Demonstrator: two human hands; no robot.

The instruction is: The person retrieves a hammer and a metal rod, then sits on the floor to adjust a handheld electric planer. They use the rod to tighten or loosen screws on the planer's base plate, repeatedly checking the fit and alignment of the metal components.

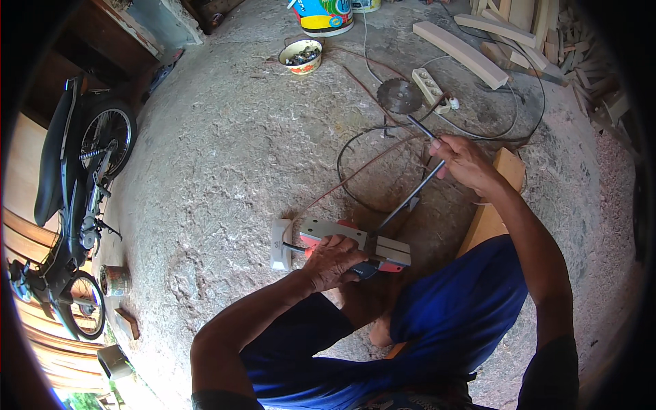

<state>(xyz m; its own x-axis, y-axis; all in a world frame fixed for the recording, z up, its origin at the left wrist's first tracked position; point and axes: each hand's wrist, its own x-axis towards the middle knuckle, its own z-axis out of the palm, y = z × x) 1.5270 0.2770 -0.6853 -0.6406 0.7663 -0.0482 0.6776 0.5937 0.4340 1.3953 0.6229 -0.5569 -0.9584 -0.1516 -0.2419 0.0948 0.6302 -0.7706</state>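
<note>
An electric hand planer (328,229) in grey and red lies tipped over in front of my legs, its flat sole facing up. My left hand (335,261) is closed round its body from the near side. My right hand (465,164) grips a long thin metal rod (414,195), held at a slant. The rod's lower end reaches the slot in the middle of the planer's sole; the exact contact is too small to make out. A pale grey block-shaped piece (280,244) touches or nearly touches the planer's left end.
A circular saw blade (400,96), a power strip (429,89) and looping cables lie beyond on the rough floor. Farther back stand a bowl of small metal parts (301,57) and a colourful bucket (324,17). Wooden beams (465,51) are far right; a motorcycle (75,198) stands left.
</note>
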